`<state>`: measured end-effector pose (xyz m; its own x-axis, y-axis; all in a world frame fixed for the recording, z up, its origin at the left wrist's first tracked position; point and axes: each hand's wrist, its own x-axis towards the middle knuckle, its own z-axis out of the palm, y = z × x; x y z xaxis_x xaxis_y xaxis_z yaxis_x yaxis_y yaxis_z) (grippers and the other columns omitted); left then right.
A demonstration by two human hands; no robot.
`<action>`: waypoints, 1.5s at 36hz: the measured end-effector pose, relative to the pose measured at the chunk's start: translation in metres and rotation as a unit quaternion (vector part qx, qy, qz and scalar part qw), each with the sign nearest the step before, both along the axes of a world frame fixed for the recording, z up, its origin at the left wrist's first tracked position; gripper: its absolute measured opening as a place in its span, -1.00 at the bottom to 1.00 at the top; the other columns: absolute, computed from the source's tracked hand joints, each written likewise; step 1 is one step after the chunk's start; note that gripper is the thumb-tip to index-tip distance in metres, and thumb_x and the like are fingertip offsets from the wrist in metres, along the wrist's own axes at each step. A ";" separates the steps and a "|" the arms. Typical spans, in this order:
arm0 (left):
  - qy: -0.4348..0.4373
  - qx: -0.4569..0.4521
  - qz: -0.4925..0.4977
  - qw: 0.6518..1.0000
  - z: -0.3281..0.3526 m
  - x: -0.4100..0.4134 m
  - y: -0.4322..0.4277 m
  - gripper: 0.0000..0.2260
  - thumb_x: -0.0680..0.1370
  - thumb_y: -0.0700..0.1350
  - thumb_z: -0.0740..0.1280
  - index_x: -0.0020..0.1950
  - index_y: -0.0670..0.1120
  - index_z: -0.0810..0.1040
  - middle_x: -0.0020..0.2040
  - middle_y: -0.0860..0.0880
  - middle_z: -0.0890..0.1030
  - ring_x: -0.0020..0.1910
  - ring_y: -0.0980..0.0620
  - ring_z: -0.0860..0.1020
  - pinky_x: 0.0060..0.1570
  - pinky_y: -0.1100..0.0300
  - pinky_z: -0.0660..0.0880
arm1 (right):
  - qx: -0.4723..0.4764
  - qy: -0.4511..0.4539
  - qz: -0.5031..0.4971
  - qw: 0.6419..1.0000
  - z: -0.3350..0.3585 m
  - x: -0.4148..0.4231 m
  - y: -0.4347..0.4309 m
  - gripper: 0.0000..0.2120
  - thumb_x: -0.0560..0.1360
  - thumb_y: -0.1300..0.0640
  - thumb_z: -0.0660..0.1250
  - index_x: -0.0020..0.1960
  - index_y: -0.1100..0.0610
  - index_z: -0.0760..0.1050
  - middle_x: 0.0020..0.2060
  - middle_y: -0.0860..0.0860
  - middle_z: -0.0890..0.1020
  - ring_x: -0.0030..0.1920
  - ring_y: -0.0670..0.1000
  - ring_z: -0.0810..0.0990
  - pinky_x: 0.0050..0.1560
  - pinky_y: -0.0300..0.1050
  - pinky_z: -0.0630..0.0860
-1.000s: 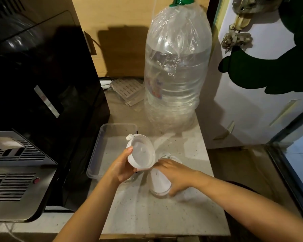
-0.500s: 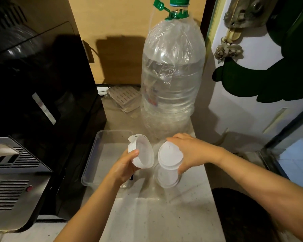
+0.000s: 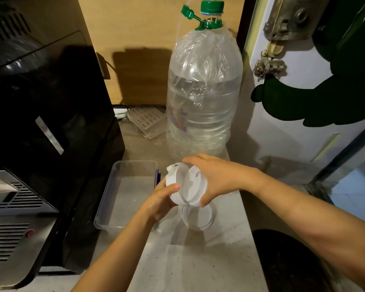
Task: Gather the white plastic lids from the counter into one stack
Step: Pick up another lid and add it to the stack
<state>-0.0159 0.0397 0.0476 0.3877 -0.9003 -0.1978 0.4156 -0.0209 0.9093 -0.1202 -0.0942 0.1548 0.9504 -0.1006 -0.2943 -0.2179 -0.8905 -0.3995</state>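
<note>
My left hand (image 3: 159,200) grips a small stack of white plastic lids (image 3: 175,186) by its edge, tilted above the counter. My right hand (image 3: 214,179) presses another white lid (image 3: 195,189) against the right face of that stack, fingers curled round its rim. Below both hands one more white lid (image 3: 198,220) lies flat on the speckled counter (image 3: 198,266), partly hidden by the held lids.
A clear rectangular plastic tray (image 3: 122,197) sits left of the hands. A big water bottle (image 3: 204,98) with a green cap stands just behind them. A black appliance (image 3: 40,127) walls off the left side. The counter's right edge drops beside a white door (image 3: 299,106).
My right hand lifted a lid off the counter pile and brought it left against the lids in my left hand. The camera tilted up slightly.
</note>
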 end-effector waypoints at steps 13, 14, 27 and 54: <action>0.030 -0.056 -0.021 0.998 0.009 -0.005 0.001 -0.20 -0.01 0.19 0.59 0.16 -0.01 0.46 -0.11 0.02 0.71 -0.12 0.06 0.66 -0.19 0.18 0.60 | 0.105 -0.104 -0.056 0.987 0.000 0.002 0.019 0.07 0.23 0.07 0.57 0.50 -0.06 -0.07 0.42 0.00 0.27 0.40 -0.01 0.28 0.30 -0.16 0.32; 0.031 -0.060 -0.019 0.998 0.010 -0.006 0.001 -0.18 -0.01 0.19 0.59 0.17 -0.02 0.45 -0.12 0.02 0.71 -0.12 0.06 0.66 -0.19 0.19 0.60 | 0.109 -0.106 -0.061 0.987 0.000 0.002 0.019 0.07 0.23 0.06 0.57 0.50 -0.06 -0.07 0.41 0.02 0.29 0.40 0.00 0.29 0.30 -0.15 0.32; 0.030 -0.086 -0.009 0.996 0.011 -0.011 0.005 -0.22 0.04 0.18 0.59 0.17 -0.06 0.46 -0.08 -0.01 0.70 -0.07 0.03 0.65 -0.11 0.15 0.61 | 0.124 -0.128 -0.122 0.976 -0.010 0.002 0.029 -0.08 0.23 -0.08 0.54 0.46 -0.04 0.14 0.38 0.03 0.40 0.37 0.03 0.36 0.26 -0.12 0.38; 0.100 -0.005 0.082 0.992 -0.008 0.008 0.029 -0.11 -0.15 0.20 0.59 0.12 -0.02 0.45 0.04 -0.09 0.51 0.00 -0.06 0.50 0.04 -0.03 0.47 | 0.211 -0.062 -0.222 0.950 -0.068 0.004 0.005 -0.20 0.44 -0.01 0.39 0.51 0.08 0.00 0.51 0.07 0.14 0.50 0.07 0.16 0.45 -0.02 0.20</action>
<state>-0.0082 0.0686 0.0393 0.4830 -0.8303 -0.2779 0.5850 0.0699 0.8080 -0.1166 -0.0891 0.0868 0.8717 -0.3978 -0.2861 -0.4627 -0.4759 -0.7480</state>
